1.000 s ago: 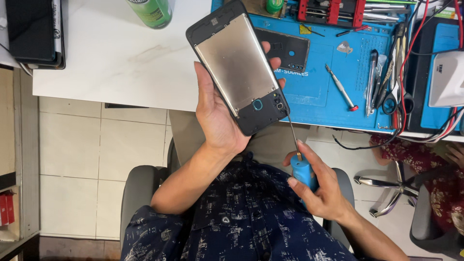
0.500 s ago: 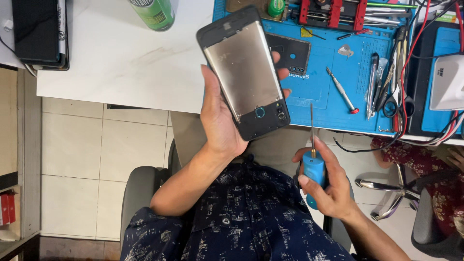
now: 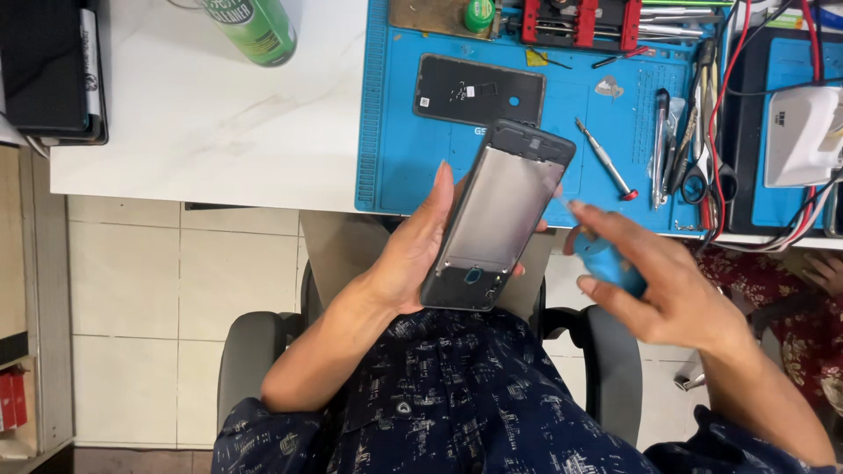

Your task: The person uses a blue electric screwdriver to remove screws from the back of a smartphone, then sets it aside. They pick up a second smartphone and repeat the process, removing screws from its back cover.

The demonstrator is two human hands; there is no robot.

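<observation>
Seen from the head camera, my left hand (image 3: 413, 254) holds a smartphone (image 3: 496, 215) with its back cover off, metal inner frame facing up, above my lap and just off the edge of the table (image 3: 202, 123). The fingers wrap the phone's far side and the thumb lies along its near edge, a firm, closed grip around the body. My right hand (image 3: 654, 290) is curled snugly around the blue handle of a precision screwdriver (image 3: 606, 263), its thin shaft reaching toward the phone's right edge; motion blur hides whether the tip touches.

By my reading the teardown is well begun: the black back cover (image 3: 479, 90) already lies on the blue repair mat (image 3: 562, 132), while the frame is still on the phone. A second, red-tipped screwdriver (image 3: 604, 158) rests on the mat beside tweezers (image 3: 660, 145), and a green spray can (image 3: 255, 28) stands on the white surface.
</observation>
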